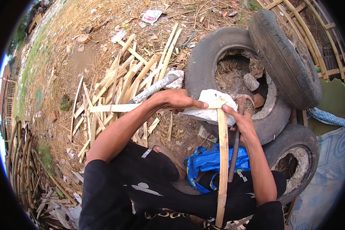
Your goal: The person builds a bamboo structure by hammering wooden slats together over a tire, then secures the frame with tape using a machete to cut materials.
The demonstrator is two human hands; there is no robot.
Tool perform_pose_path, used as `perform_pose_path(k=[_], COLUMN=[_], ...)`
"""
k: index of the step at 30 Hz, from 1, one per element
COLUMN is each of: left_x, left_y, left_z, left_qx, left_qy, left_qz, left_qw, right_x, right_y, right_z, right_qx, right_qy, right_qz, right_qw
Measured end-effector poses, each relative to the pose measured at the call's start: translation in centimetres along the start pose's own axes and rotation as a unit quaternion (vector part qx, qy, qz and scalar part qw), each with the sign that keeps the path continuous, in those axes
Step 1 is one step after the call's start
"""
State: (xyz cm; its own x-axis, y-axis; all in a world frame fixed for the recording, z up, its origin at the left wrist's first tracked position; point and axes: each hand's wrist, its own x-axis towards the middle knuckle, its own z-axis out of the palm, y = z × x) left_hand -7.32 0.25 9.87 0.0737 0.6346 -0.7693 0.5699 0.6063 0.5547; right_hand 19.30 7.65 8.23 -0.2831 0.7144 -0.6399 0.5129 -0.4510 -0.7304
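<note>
Two pale, flat wooden strips meet at a corner above a white stone block point(210, 119). My left hand point(177, 99) is closed around the sideways strip point(115, 108), with its thumb along the top near the joint. My right hand point(241, 122) pinches the corner, its thumb on the other strip point(222, 161), which runs down toward my lap. A claw hammer point(234, 157) passes beneath my right hand, its rusty head beside the block; whether my fingers also hold it is hidden. The block rests on a tire point(203, 57).
A heap of split wooden strips point(122, 82) lies to the left, with a grey-white long tool point(154, 89) at its edge. Two more tires point(281, 50) stand at right. Blue plastic sheeting point(203, 163) lies by my legs. Poles point(22, 165) are piled far left.
</note>
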Motion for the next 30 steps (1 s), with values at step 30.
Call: perform_pose_path(k=[30], left_x=[-29.2], left_y=[9.7], left_z=[-11.2], left_qx=[-0.184], left_qy=[-0.086], left_qz=[-0.081], left_qw=[0.976], right_x=[-21.6], right_y=[-27.7], right_z=[-0.6], right_qx=[0.051], right_qy=[-0.086], right_qz=[0.177], right_qw=[0.979])
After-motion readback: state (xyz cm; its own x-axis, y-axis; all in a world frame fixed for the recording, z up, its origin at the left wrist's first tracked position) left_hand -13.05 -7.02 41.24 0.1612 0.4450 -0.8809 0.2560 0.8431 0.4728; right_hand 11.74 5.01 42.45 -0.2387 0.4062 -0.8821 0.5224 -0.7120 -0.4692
